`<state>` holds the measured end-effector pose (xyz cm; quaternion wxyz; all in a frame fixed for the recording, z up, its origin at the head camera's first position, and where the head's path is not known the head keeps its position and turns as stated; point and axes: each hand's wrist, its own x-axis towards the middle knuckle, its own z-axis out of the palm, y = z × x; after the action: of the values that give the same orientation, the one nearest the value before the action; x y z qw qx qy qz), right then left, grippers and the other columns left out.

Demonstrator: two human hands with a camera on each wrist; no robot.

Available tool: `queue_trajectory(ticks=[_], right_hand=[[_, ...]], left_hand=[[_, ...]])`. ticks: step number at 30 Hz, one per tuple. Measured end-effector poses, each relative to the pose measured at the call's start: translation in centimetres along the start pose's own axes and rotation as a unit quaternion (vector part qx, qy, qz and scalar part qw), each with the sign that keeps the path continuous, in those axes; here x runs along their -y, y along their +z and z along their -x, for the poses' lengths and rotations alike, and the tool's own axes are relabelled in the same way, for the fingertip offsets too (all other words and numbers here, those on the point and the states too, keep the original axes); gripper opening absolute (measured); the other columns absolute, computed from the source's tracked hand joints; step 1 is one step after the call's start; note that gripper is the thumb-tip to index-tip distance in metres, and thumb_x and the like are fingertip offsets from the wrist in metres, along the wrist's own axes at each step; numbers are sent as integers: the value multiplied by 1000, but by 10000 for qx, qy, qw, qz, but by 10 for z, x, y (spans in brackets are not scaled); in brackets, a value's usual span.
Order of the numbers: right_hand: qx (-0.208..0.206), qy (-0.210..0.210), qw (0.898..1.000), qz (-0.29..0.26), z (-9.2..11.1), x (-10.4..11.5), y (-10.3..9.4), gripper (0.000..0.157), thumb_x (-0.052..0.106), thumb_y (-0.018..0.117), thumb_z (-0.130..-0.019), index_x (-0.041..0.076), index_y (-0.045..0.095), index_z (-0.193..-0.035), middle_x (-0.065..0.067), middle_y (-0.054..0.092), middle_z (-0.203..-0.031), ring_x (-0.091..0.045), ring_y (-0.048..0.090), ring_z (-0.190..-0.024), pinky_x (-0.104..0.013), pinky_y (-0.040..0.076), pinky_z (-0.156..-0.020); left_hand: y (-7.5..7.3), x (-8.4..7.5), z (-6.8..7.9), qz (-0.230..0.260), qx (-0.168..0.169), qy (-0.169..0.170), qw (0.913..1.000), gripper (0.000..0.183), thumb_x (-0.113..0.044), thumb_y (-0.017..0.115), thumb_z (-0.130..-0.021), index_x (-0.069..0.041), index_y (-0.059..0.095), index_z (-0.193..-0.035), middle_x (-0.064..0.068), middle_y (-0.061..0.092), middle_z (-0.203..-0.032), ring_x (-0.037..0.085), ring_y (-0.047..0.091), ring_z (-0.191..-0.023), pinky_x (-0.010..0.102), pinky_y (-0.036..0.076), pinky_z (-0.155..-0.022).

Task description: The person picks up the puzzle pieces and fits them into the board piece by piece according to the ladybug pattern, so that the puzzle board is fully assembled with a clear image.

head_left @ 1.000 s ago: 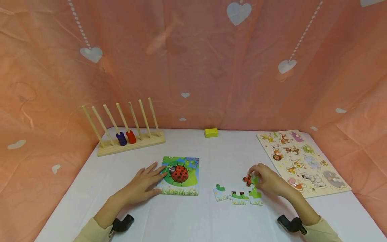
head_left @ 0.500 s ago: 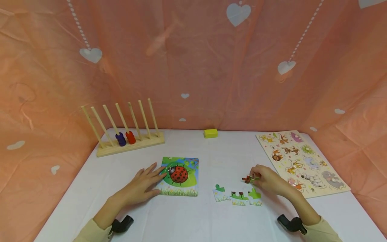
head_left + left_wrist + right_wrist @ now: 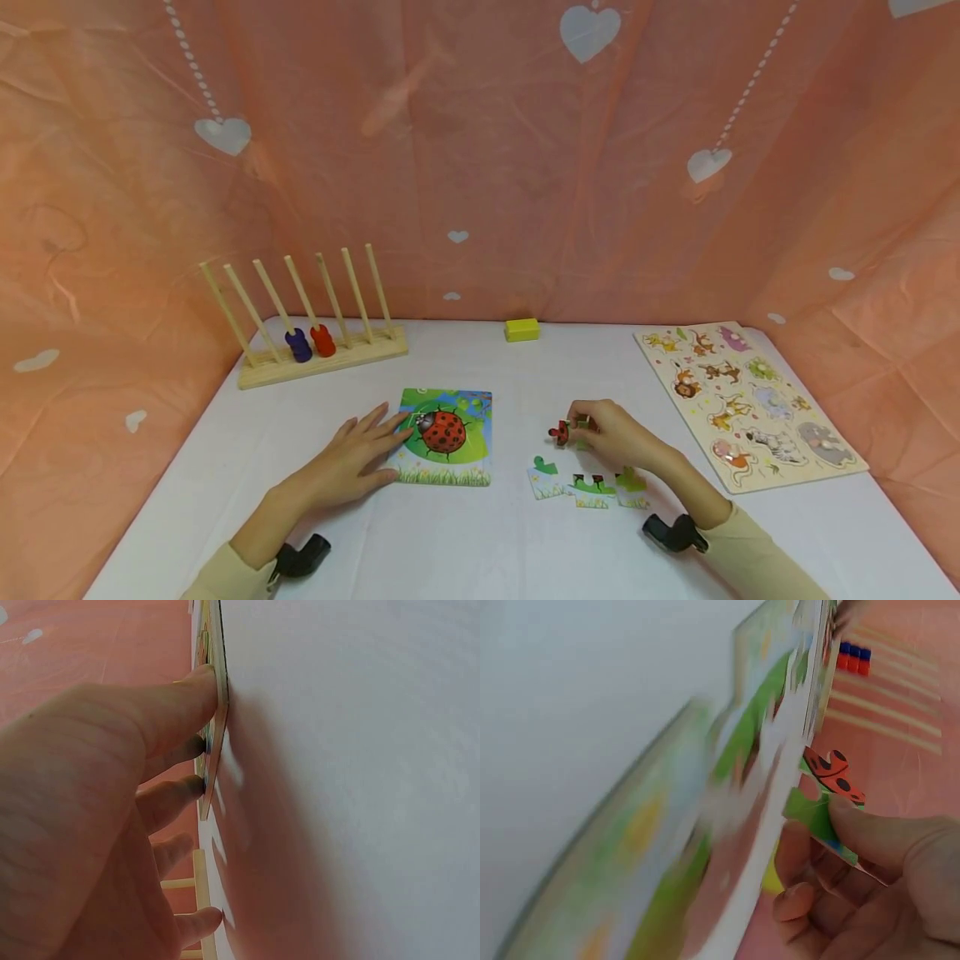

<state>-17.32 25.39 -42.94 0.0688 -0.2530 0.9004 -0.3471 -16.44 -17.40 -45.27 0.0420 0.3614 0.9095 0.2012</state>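
1. nearest us, three puzzle pieces lie on the white table.
2. we see the left hand relaxed, fingers and thumb touching the ladybug board.
3. just beyond the three pieces, the right hand pinches a red-and-green piece.
4. farther off we find an animal board right, a peg rack left, a yellow block between.

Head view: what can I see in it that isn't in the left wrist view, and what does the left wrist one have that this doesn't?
Only the head view shows the right hand pinching a ladybug puzzle piece, the grassy puzzle pieces, the animal puzzle board, and the blue bead and red bead.

Only the left wrist view shows the left hand from its palm side.

Both show that hand touching the ladybug picture board, the peg stand and the orange curtain.
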Motion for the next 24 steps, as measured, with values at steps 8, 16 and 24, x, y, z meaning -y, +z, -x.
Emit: queue_trajectory(ticks=[8,16,24], right_hand=[[235,-491,9985,12,-44,29,32,13,-3,67,-91,6,64,-101,2,64,-82,-5,48,-65,-22,45,-59],[577,-1151,9914,241,-72,56,46,22,-4,69,-90,2,65,-111,-4,68,-81,-4,54,-65,-22,46,-60],[585,-1113,9913,393,-85,66,59,25,-9,68,-87,0,67,-110,-12,73,-101,-23,70,-88,-28,55,-75]], left_hand=[[0,0,-1,2,-3,11,10000,60,-35,64,-96,-5,50,-147,16,35,-158,45,17,-148,73,20,-107],[-1,0,0,-4,10,12,10000,60,-34,64,-96,-5,49,-147,15,35,-158,45,17,-147,73,20,-107],[-2,0,0,-27,-21,60,10000,60,-33,66,-96,-4,50,-146,16,36,-157,46,18,-147,72,22,-107]])
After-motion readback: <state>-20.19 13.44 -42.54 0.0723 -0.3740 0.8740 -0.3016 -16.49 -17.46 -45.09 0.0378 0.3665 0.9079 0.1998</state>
